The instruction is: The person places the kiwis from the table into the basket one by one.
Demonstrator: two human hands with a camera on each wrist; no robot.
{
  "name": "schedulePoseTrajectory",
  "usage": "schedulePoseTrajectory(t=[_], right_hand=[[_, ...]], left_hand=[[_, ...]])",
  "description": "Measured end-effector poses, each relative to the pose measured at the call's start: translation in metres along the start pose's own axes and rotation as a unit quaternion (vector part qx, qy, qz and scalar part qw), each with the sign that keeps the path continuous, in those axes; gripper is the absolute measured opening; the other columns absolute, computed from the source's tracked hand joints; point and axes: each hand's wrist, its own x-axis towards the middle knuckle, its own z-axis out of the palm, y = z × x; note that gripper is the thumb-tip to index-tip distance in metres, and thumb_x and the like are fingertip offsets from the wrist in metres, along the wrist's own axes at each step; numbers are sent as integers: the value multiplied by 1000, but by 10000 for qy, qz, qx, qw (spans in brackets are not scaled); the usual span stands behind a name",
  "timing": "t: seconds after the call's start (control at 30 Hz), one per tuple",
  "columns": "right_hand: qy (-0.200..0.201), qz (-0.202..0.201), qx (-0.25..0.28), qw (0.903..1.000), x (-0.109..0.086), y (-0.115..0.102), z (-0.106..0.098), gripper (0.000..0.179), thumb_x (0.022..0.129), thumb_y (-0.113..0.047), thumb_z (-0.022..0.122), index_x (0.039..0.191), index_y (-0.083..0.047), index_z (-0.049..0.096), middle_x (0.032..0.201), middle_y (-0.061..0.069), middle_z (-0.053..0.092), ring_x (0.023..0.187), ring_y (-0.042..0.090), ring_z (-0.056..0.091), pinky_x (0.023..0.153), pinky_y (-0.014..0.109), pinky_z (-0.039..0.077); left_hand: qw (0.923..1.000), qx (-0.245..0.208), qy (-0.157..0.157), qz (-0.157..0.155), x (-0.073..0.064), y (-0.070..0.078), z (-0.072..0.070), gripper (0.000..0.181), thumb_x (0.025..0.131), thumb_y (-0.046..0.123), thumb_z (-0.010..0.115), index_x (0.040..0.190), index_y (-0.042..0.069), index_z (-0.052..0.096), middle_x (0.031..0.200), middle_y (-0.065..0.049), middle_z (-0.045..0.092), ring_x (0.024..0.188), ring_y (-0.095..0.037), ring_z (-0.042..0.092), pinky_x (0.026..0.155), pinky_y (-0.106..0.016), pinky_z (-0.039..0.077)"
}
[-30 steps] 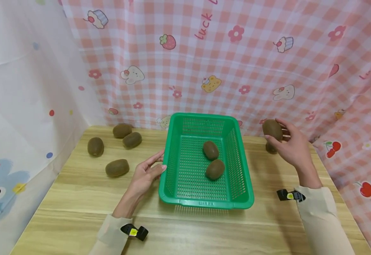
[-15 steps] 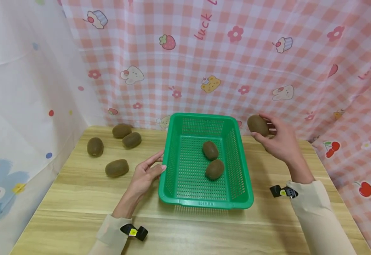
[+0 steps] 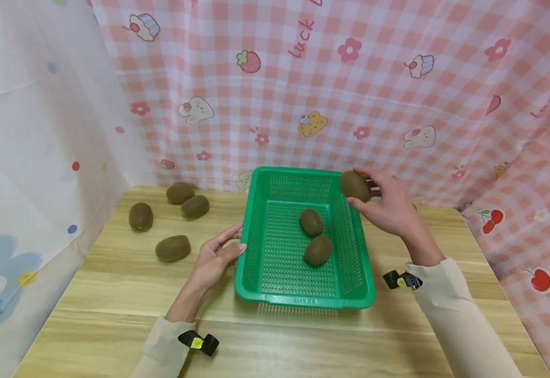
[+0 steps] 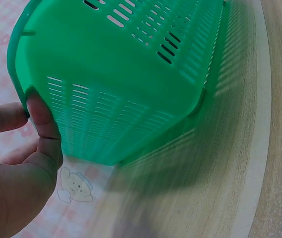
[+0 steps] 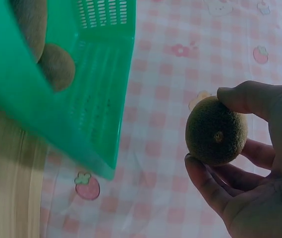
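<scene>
A green plastic basket (image 3: 303, 301) stands mid-table, with two brown kiwis (image 3: 318, 251) lying on its floor. My left hand (image 3: 215, 260) pinches the basket's left rim between thumb and fingers; the left wrist view shows the thumb (image 4: 41, 114) against the green wall. In my right hand (image 3: 390, 207) a kiwi (image 3: 354, 186) is gripped between thumb and fingertips, raised at the basket's far right corner and overlapping the rim in the head view. From the right wrist, the held kiwi (image 5: 216, 131) shows end-on, apart from the basket.
On the left of the wooden table (image 3: 114, 294) lie several kiwis (image 3: 173, 248), two of them close together near the back. A pink checked curtain (image 3: 275, 105) hangs right behind the table, and a white cloth (image 3: 43, 131) hangs at the left.
My right hand has carried the kiwi leftward from the table's right side to the basket's far right corner. The left hand and the basket have stayed in place.
</scene>
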Motion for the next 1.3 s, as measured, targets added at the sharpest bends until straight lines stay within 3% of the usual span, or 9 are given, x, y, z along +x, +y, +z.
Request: schedulePoseTrajectory(t=[0.47,1.0,1.3], right_hand=[[-665,-331,-38,9972,11,-22,24,63,93,-24,77,149,-11,52,140,12,61,109,31,66,92,49,57],[-1365,-252,40,9903,14,-30,58,63,92,-25,77,150,-15,52,141,8,60,108,26,65,86,41,58],[-1682,-208,27,9855,12,-34,66,63,92,-28,78,149,-17,52,141,6,60,113,26,64,89,41,58]], left_hand=[[9999,-109,11,-4,0,-1,3,57,99,5,65,153,12,49,131,-9,55,74,0,61,67,-18,51],[10000,-36,46,-31,1,2,2,58,98,5,65,153,14,50,132,-10,55,75,-1,60,68,-19,51],[9999,32,103,-6,0,1,3,57,98,4,65,153,14,50,131,-9,55,71,0,58,67,-19,50]])
